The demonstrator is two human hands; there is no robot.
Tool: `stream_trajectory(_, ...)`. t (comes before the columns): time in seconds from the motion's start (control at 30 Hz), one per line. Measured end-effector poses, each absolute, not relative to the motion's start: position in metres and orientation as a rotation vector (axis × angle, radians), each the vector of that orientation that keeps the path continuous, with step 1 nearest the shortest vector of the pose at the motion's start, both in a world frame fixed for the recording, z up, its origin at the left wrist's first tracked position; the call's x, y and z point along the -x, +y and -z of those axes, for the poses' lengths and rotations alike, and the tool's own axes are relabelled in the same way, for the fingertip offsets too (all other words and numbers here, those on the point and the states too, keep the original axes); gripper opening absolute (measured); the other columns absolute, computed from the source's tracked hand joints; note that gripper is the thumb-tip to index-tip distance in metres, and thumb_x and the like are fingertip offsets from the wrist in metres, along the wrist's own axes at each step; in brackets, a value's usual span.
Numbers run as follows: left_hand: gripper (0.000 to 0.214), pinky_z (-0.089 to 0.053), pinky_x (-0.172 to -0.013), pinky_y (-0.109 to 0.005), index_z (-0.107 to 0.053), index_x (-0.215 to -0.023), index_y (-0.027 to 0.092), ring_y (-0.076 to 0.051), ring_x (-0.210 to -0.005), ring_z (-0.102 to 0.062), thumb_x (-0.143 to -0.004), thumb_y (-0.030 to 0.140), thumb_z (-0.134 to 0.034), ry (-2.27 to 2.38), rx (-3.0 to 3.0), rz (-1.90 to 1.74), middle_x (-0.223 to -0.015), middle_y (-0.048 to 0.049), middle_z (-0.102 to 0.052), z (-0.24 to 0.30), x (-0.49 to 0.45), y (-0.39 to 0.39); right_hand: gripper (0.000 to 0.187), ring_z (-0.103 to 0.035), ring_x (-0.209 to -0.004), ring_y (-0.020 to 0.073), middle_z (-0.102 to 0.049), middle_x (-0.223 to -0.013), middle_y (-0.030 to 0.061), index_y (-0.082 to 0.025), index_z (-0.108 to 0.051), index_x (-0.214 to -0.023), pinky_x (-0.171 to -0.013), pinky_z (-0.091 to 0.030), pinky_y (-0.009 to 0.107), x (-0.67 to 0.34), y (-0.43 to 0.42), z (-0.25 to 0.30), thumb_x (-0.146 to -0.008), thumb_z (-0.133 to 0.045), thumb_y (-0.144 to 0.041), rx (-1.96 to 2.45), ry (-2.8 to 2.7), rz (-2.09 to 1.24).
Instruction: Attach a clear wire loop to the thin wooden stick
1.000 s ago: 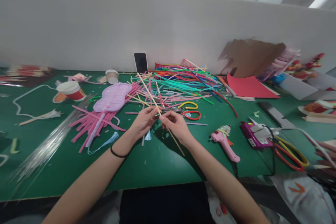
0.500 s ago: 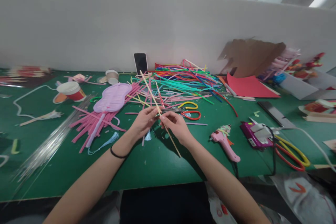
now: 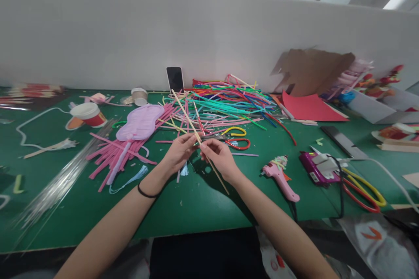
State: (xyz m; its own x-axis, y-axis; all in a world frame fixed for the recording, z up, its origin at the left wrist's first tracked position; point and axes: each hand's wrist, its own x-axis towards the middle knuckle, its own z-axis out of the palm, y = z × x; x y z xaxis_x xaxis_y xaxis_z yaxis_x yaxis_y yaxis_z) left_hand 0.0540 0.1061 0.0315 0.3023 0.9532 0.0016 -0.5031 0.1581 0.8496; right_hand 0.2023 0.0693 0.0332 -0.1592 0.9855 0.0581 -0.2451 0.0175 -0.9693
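- Holding a thin pale stick between both hands, with left hand and right hand close together above the green tabletop.
- Pinching narrowly at the stick's middle, fingertips bunched around it; cannot tell whether anything smaller sits hidden among the fingers.
- Slanting the stick from far left, just short of the phone, to near right, below the right hand.
- Wearing a dark band around the left wrist.
- Lying just beyond the fingers: scissors with one yellow and one red handle, handles pointing right.
- Spread farther back, along the pale partition: a heap of multicoloured pipe cleaners, mostly teal, red, blue and pink.
- Resting left of the left hand: a lavender fan-shaped piece, on top of pink strips, near a light blue tassel.
- Standing farther left: a red-and-white paper cup, behind a bundle of clear, shiny strands.
- Lying right of the right hand: a pink glue gun, then a purple power strip with a white plug, beside more yellow-and-red scissor handles.
- Propped behind, at right: brown cardboard, above a red sheet.
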Motion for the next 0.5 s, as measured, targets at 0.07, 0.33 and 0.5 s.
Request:
stream_trajectory(0.07,0.038,-0.054,-0.064,-0.024,-0.078,-0.089,0.013,-0.012,-0.067,-0.061,-0.062,0.037,-0.09,0.634,-0.876,-1.142,-0.077,-0.0027,-0.07,-0.0312,-0.0541,0.106,0.037,-0.055,-0.054,0.0115,-0.061,-0.061,-0.003,-0.02,-0.062,-0.079,-0.049,-0.039,0.024,-0.2021,0.0693,-0.032,-0.074,-0.075,-0.054,0.913,-1.15,-1.401)
stream_trajectory(0.33,0.04,-0.055,-0.064,-0.025,-0.077,-0.091,0.014,-0.012,-0.067,-0.062,-0.062,0.038,-0.09,0.632,-0.857,-1.149,-0.078,-0.0017,-0.069,-0.0298,-0.0541,0.106,0.032,-0.055,-0.053,0.0095,-0.062,-0.061,-0.0035,-0.019,-0.064,-0.079,-0.048,-0.038,0.021,-0.2009,0.0711,-0.0255,-0.076,-0.076,-0.049,0.86,-1.113,-1.407)
stream_trajectory(0.5,0.041,-0.055,-0.062,-0.025,-0.076,-0.094,0.014,-0.012,-0.067,-0.062,-0.064,0.039,-0.089,0.609,-0.855,-1.145,-0.078,-0.0014,-0.069,-0.0287,-0.0544,0.1058,0.031,-0.055,-0.053,0.0094,-0.062,-0.061,-0.0035,-0.019,-0.064,-0.079,-0.048,-0.039,0.021,-0.2002,0.0716,-0.0248,-0.077,-0.076,-0.047,0.849,-1.106,-1.406)
